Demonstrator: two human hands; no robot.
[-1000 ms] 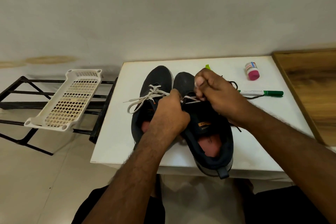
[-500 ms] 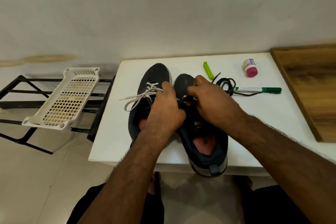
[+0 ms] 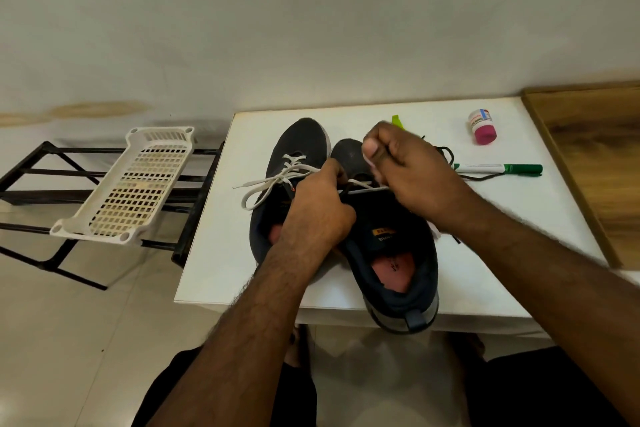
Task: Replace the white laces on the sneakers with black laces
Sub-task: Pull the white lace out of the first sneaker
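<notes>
White table (image 3: 221, 253): right sneaker's (image 3: 391, 253) heel overhangs the near edge; left hand (image 3: 317, 208) grips it, right hand (image 3: 408, 170) pinches its white lace (image 3: 363, 184).

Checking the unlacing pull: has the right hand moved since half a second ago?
Yes. The right hand has risen away from the right dark sneaker, hiding more of the lime-green clip.

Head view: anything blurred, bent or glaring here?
Head view: the right hand is motion-smeared at the knuckles; the left hand is sharper. Wide-angle bend curves the white table edges. Light is soft and even, with no glare.
</notes>
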